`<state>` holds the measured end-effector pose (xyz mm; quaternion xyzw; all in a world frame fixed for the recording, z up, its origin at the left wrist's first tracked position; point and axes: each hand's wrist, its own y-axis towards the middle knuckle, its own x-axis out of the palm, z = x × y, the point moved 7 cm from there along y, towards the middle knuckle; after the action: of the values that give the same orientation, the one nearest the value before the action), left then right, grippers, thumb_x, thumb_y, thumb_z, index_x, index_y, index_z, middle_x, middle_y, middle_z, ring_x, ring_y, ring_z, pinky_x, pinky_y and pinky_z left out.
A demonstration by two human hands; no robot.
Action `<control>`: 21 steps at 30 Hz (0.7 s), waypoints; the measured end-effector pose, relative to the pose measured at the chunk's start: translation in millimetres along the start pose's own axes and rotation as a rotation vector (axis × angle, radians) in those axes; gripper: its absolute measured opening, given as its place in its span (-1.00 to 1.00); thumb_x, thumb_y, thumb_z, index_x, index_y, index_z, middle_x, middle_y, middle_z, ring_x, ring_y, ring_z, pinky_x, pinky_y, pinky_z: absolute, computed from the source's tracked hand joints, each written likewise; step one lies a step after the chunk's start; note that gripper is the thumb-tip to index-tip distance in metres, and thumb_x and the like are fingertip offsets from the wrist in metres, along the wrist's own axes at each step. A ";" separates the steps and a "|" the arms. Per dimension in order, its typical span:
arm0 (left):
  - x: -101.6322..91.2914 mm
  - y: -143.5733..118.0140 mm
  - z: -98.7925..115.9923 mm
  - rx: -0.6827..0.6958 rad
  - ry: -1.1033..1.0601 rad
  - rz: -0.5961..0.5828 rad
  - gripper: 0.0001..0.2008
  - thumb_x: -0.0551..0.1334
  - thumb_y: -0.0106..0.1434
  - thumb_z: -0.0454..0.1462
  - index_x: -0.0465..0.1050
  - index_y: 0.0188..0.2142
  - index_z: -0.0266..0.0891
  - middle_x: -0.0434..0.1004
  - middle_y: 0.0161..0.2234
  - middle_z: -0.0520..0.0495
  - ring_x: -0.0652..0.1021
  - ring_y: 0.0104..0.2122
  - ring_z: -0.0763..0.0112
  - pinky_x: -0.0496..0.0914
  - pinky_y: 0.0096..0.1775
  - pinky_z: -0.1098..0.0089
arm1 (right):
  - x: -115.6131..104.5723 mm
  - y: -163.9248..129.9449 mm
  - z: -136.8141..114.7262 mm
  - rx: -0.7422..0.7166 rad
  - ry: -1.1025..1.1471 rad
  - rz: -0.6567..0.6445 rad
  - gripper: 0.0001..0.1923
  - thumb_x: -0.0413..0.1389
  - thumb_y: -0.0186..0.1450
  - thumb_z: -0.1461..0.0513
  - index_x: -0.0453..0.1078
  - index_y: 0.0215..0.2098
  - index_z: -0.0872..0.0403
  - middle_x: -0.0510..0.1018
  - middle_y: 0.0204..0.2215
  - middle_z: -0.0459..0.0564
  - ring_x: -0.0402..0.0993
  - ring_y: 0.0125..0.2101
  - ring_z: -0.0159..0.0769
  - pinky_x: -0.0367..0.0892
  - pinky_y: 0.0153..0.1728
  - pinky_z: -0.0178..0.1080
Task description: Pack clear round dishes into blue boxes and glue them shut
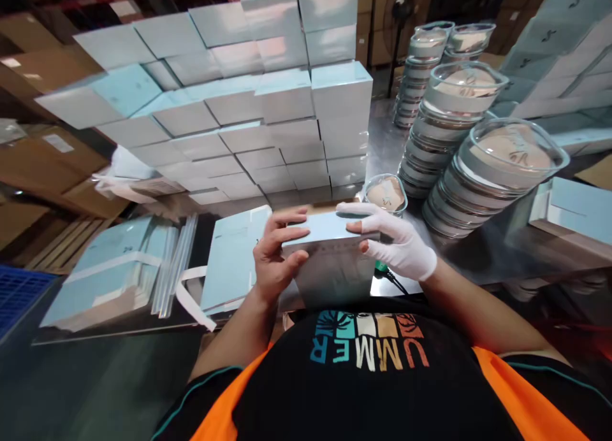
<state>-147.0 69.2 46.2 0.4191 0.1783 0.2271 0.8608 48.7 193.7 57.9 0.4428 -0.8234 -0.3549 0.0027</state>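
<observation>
Pale blue box (329, 227); white glove (406, 246) on right hand; black-and-orange shirt (373, 390); dark blue crate (16, 294); clear tubs (497, 167).

- Pale blue box (329, 237): rectangular, lid closed, held level just above the steel table edge, gripped at both ends, near the chest.

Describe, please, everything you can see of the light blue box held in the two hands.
The light blue box is a rectangular carton of what looks like glossy card, pale blue on top with a greyer, shaded front face. It is held level above the metal table's near edge, in front of the person's chest. The bare left hand grips its left end, fingers over the top; the white-gloved right hand covers its right end. Whether its flaps are fully closed cannot be told.
</observation>
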 end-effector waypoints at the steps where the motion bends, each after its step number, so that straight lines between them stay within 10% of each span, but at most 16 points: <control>1: 1.2 0.1 2.5 0.010 -0.006 -0.021 -0.73 0.39 0.43 0.05 0.68 -0.09 -0.03 0.69 0.02 -0.16 0.64 0.20 -0.09 0.50 0.23 -0.19 | 1.4 -0.6 -3.0 -0.024 -0.013 -0.021 -0.68 0.27 0.51 -0.04 0.64 0.05 -0.04 0.57 0.32 0.21 0.49 0.35 -0.02 0.39 0.36 0.18; 11: -12.0 15.8 5.9 0.011 -0.019 -0.127 -0.78 0.51 0.32 -0.01 0.72 -0.16 -0.01 0.78 -0.05 -0.16 0.64 0.20 -0.14 0.45 0.29 -0.31 | 15.2 1.4 -15.3 -0.168 -0.146 -0.042 -0.64 0.14 0.60 0.03 0.59 0.26 -0.10 0.55 0.34 0.19 0.47 0.36 -0.08 0.40 0.37 0.07; 17: -27.6 43.9 18.3 -0.301 0.229 -0.495 -0.43 0.77 -0.32 -0.15 0.71 -0.26 -0.04 0.74 0.03 -0.23 0.67 0.01 -0.21 0.54 0.22 -0.21 | 45.6 9.1 -5.0 -0.253 -0.264 -0.112 0.10 0.13 0.52 -0.22 -0.36 0.70 0.01 -0.11 0.66 0.27 0.05 0.60 0.04 0.18 0.51 0.04; 21: -61.3 55.6 29.1 -0.310 0.336 -0.230 -0.22 0.73 -0.22 -0.06 0.69 0.06 0.10 0.71 0.02 -0.06 0.63 0.10 -0.16 0.44 0.34 -0.16 | 0.4 13.7 44.8 -0.054 -0.471 -0.041 -0.14 -0.11 0.62 -0.18 -0.06 0.66 0.15 0.03 0.63 0.28 0.03 0.60 -0.01 0.08 0.55 0.01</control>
<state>-197.1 47.7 115.0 0.2154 0.3282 0.2187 0.8934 24.2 224.5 32.3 0.3640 -0.7824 -0.4702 -0.1850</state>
